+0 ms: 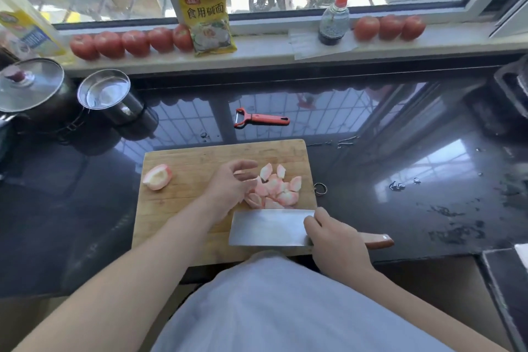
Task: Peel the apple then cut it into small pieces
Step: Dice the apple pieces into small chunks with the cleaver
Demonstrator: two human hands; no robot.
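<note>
1. Right now my right hand (337, 237) is gripping the cleaver (271, 227), its blade lying flat on the cutting board (185, 163).
2. My left hand (231, 183) is hovering, fingers loose, holding nothing, beside the apple pieces (277, 188).
3. One apple chunk (157, 177) is sitting at the board's left.

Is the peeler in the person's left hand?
No, the peeler lies on the counter beyond the cutting board, untouched by either hand.
</note>
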